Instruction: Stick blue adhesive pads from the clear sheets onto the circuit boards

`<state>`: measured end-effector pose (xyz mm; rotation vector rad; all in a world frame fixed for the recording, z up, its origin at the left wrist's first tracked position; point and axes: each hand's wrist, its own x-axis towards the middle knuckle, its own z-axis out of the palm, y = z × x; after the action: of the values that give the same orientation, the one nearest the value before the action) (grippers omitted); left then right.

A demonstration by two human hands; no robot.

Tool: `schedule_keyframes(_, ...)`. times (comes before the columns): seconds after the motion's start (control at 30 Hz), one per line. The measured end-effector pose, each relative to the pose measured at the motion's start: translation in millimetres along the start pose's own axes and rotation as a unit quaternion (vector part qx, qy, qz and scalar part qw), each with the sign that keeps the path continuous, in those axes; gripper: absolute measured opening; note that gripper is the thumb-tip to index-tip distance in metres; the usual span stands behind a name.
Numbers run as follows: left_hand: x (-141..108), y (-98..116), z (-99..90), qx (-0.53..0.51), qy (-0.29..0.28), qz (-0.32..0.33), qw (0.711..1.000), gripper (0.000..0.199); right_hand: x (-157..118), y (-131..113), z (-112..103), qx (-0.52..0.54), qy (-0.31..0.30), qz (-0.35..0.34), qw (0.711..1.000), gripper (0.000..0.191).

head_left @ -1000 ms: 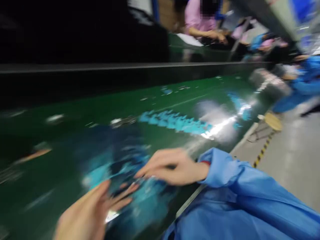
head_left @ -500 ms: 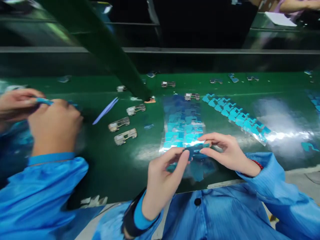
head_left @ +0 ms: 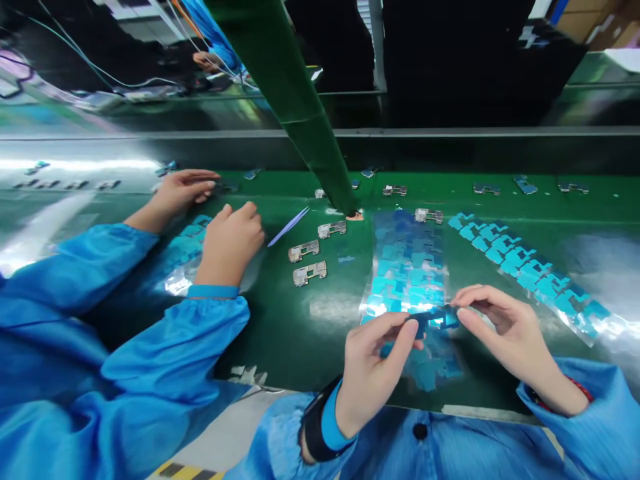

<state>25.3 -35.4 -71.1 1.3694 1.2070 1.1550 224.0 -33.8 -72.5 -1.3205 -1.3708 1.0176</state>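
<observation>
- Left hand [head_left: 377, 370]: thumb and forefinger pinched on the left end of a dark blue part [head_left: 434, 320], lower right of centre in the frame.
- Right hand [head_left: 503, 325]: thumb and forefinger close together at the part's right end; cannot tell whether they grip it or only touch it.
- Part: held raised, roughly level, with an open section toward its right end.
- Below the part: loose teal pieces [head_left: 429, 373] on the green table [head_left: 270, 333], near its front edge.
- Just behind the hands: sheet [head_left: 410, 263] with rows of teal pieces, bright at the near end, darker at the far end.
- Metal part [head_left: 429, 215] at the sheet's far right corner.
- Right side of frame: slanting strip [head_left: 525, 270] of similar teal pieces.
- Left of the sheet, mid-frame: three metal parts [head_left: 310, 273], well apart from the hands.
- Farther left: lilac tweezers [head_left: 289, 227], lying diagonally.
- Upper centre: green post [head_left: 313, 127], slanting across the frame, foot near the table's back.
- Left of frame: co-worker's hands [head_left: 233, 243], blue sleeves [head_left: 175, 353], another teal sheet [head_left: 190, 241] between the arms.
</observation>
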Motion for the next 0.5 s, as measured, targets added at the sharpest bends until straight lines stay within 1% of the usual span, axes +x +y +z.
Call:
schedule_keyframes(0.2, 4, -2, 2.7, -0.005, 0.001, 0.000, 1.000, 0.009, 2, 0, -1, 0.039, 0.005, 0.043, 0.998, 0.012)
schedule_keyframes(0.27, 5, 0, 1.1, 0.024, -0.015, 0.006, 1.000, 0.012, 2, 1, -1, 0.035, 0.002, 0.043, 0.998, 0.017)
schedule_keyframes(0.3, 7, 3, -1.2, 0.056, -0.033, 0.015, 0.998, 0.016, 2, 1, -1, 0.019, 0.009, 0.032, 0.999, 0.016)
schedule_keyframes(0.37, 14, 11, -8.3, 0.155, -0.080, 0.043, 0.984, 0.023, 2, 2, -1, -0.045, 0.039, -0.021, 0.998, 0.008)
schedule_keyframes(0.4, 21, 16, -12.5, 0.219, -0.102, 0.059, 0.968, 0.027, 2, 3, -1, -0.084, 0.064, -0.065, 0.992, 0.005)
schedule_keyframes(0.47, 46, 29, -19.5, 0.348, -0.113, 0.074, 0.928, 0.030, 2, 4, -2, -0.156, 0.120, -0.168, 0.966, 0.008)
schedule_keyframes(0.5, 64, 35, -20.8, 0.417, -0.111, 0.059, 0.900, 0.032, 3, 5, -2, -0.183, 0.145, -0.215, 0.948, 0.012)
